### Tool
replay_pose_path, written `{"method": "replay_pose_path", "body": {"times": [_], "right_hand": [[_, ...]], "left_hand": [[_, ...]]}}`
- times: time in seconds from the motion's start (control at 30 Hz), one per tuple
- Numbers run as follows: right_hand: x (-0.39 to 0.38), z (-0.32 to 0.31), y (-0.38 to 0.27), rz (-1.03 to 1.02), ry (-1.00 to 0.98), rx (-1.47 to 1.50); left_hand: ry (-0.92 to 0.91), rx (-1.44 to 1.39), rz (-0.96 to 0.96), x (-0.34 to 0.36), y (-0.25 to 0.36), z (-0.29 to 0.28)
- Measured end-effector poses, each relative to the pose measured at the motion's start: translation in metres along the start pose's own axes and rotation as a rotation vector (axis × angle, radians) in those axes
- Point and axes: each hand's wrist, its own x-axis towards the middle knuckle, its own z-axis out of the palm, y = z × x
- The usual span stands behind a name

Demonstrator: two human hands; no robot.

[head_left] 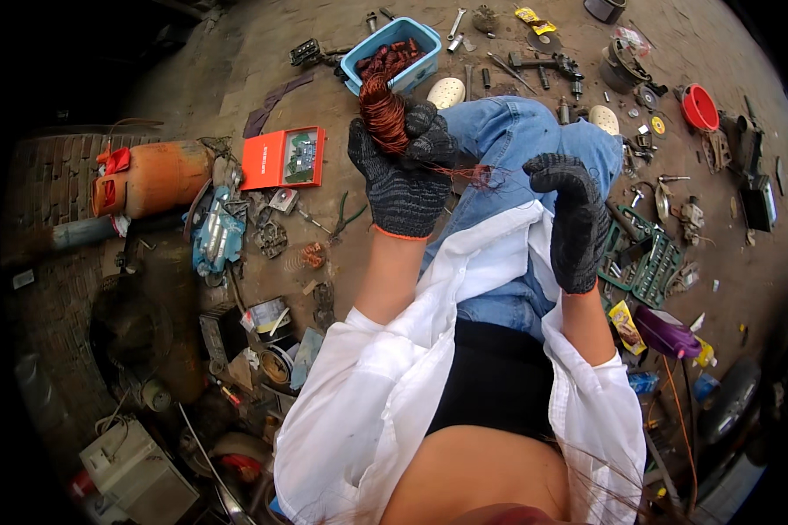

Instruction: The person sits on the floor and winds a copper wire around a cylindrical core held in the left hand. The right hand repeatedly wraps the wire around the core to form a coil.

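My left hand [403, 175], in a dark grey knit glove with an orange cuff, is closed around a thick bundle of reddish-brown copper wire [383, 118]. The bundle stands up out of the fist, and loose thin strands [481, 175] trail from it to the right over my jeans. My right hand [573, 223], gloved alike, is held half curled above the right thigh. Its bent fingertips are close to the strand ends, with no wire plainly gripped. Just beyond the left hand, a light blue plastic basket [352, 68] holds more copper wire bundles [392, 59].
An orange gas cylinder [153, 178] lies at left beside an open red box [263, 162]. Pliers [350, 217] lie near my left forearm. To the right are a green socket set case [652, 262], a red bowl [700, 108] and a purple bottle [665, 332]. Metal parts litter the floor.
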Motion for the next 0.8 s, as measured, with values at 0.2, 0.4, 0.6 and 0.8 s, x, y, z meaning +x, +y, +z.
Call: {"method": "replay_pose_path", "body": {"times": [0.2,0.4,0.6,0.8], "right_hand": [[0.022,0.008,-0.034,0.178,-0.048,-0.112],[0.026,0.026,-0.034,-0.051,-0.264,-0.453],[0.025,0.035,-0.030,-0.150,-0.188,-0.437],[0.015,0.037,-0.029,-0.094,-0.062,-0.369]], "left_hand": [[0.028,0.028,0.022,-0.003,-0.006,0.003],[0.005,0.087,0.003,-0.005,-0.008,0.004],[0.068,0.136,-0.013,-0.006,-0.013,0.006],[-0.046,0.166,-0.093,-0.010,-0.019,0.005]]}}
